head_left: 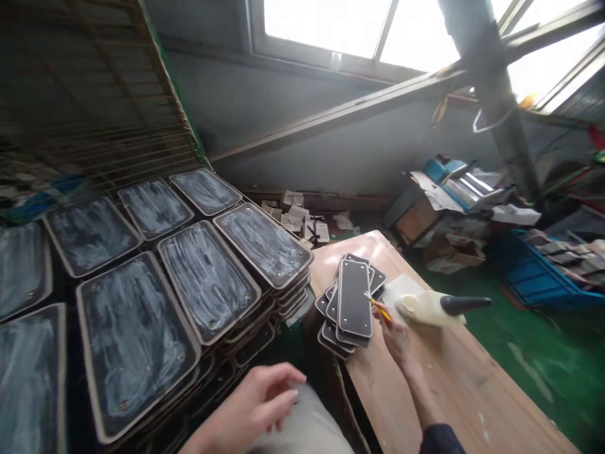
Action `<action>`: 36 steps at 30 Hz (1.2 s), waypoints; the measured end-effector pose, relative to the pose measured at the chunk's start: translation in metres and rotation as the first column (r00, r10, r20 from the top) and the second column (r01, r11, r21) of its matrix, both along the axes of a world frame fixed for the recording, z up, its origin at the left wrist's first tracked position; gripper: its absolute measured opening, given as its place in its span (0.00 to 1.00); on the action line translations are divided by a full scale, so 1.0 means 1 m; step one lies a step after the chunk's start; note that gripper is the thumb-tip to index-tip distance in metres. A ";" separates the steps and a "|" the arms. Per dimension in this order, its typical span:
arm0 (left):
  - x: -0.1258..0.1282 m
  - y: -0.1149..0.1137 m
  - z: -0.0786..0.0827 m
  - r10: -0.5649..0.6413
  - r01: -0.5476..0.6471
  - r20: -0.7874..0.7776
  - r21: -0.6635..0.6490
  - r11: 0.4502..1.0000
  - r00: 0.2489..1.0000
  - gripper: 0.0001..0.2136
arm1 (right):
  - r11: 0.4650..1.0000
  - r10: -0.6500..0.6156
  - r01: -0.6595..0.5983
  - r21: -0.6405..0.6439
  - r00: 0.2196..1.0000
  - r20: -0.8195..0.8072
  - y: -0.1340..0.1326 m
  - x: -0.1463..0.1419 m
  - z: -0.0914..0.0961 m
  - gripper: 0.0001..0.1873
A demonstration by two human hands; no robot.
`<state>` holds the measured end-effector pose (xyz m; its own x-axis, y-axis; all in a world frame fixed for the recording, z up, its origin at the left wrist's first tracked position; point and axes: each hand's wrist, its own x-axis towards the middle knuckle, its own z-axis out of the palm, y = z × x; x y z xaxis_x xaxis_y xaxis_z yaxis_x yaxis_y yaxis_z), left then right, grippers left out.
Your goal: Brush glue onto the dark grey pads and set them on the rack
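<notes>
My right hand (396,335) grips a small brush (382,311) with a yellow handle. The brush's pale tip is at the right edge of the top dark board (355,297) in a fanned stack with light rims and small dots near the corners. Just right of that hand is a cream plastic container (428,306) with a long black end. Over my lap hovers my left hand (259,403), fingers loosely bent and apart, holding nothing. To its left stand piles of larger dark boards (208,277) with streaky whitish faces.
The wooden bench (472,372) carries the small stack and the container. Behind the large boards rises a wire rack (118,75). White boxes (295,214) lie by the wall. At right are a cardboard box (454,252) and a blue crate (543,268) on the green floor.
</notes>
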<state>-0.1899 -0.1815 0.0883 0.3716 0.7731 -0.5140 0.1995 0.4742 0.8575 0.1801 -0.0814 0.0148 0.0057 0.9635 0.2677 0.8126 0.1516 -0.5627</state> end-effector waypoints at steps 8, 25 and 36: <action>0.165 0.100 -0.132 0.111 -0.161 -0.173 -0.304 0.939 0.979 0.11 | 0.989 0.148 -0.149 0.009 0.983 0.109 0.108 0.055 -0.019 0.17; 0.205 0.120 -0.169 0.210 -0.310 -0.367 -0.238 0.920 0.906 0.10 | 0.950 0.301 -0.281 -0.138 0.941 0.154 0.102 0.062 -0.042 0.16; 0.205 0.121 -0.170 0.241 -0.324 -0.309 -0.255 0.911 0.920 0.11 | 0.978 0.198 -0.191 -0.080 0.977 0.083 0.134 0.066 -0.029 0.16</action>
<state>0.0155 -0.0610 -0.0816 -0.0219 0.6219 -0.7828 0.2185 0.7671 0.6032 0.2462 0.0522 -0.0146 -0.2047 0.9603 0.1898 0.8193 0.2742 -0.5036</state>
